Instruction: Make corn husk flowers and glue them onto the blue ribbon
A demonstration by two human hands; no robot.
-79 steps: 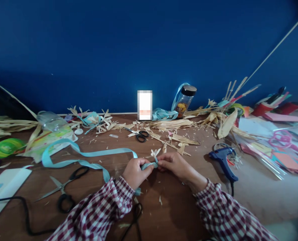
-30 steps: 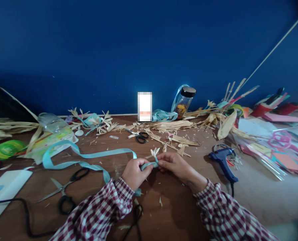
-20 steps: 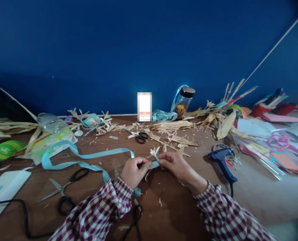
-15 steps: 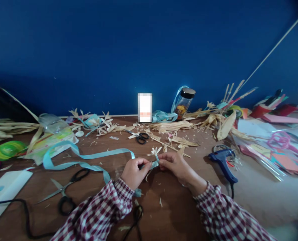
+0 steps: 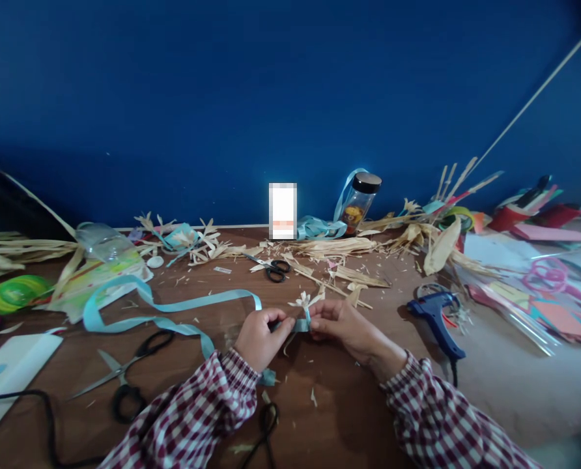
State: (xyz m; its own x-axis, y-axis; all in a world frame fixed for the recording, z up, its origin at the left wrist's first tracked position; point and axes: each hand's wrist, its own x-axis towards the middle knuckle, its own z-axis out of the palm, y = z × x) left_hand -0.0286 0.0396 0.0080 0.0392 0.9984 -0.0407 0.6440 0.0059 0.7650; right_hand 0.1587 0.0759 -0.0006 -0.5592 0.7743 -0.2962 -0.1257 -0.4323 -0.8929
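My left hand [image 5: 262, 339] pinches a light blue ribbon [image 5: 212, 299] between thumb and forefinger. The ribbon's long tail loops across the table to the left, and a short taut stretch runs over to the right hand. My right hand [image 5: 342, 324] is closed on the stem of a small pale flower [image 5: 302, 301] that looks made of dried husk. Ribbon wraps around the stem just below the petals. The flower stands upright above the fingertips, and the fingers hide most of its stem.
Large scissors [image 5: 122, 374] lie open at left; smaller scissors [image 5: 273, 267] lie farther back. A blue glue gun [image 5: 436, 319] rests to the right. Dried husk strips [image 5: 337, 246], a lidded jar [image 5: 361, 202] and a bright phone-like screen [image 5: 283, 210] line the wall. A black cable [image 5: 51, 417] crosses the lower left.
The ribbon between my hands has turned flatter and straighter. My right fingers have shifted slightly down and right at the stem; my left hand has barely moved.
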